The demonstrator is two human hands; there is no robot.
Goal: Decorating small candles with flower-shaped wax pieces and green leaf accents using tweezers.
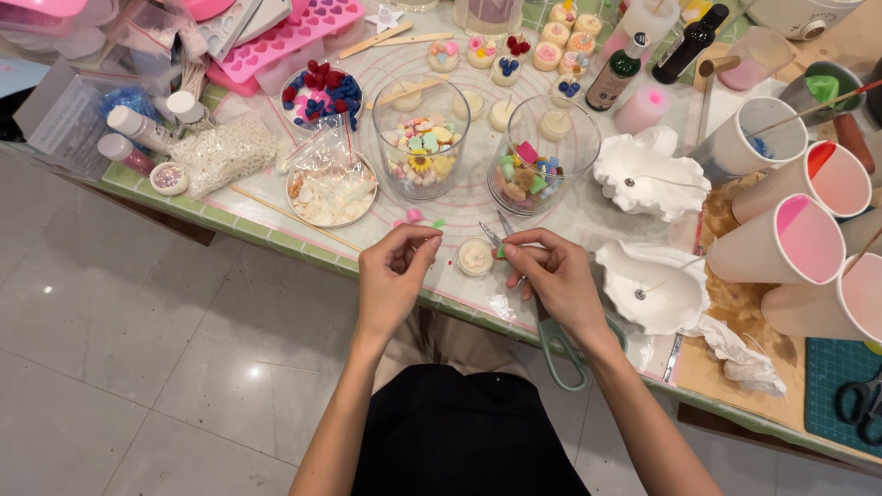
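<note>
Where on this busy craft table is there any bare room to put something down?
Little. One bare strip of mat lies between the two glass jars and the small white candle near the left hand and right hand. Elsewhere cups, shell moulds and bowls crowd it.

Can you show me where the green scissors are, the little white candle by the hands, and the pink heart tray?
Green-handled metal scissors (562, 347), head view, on the handle loop below the right hand.
Small round white candle (475, 257), head view, on its wax top.
Pink heart-shaped silicone mould tray (292, 38), head view, on its middle hearts.
</note>
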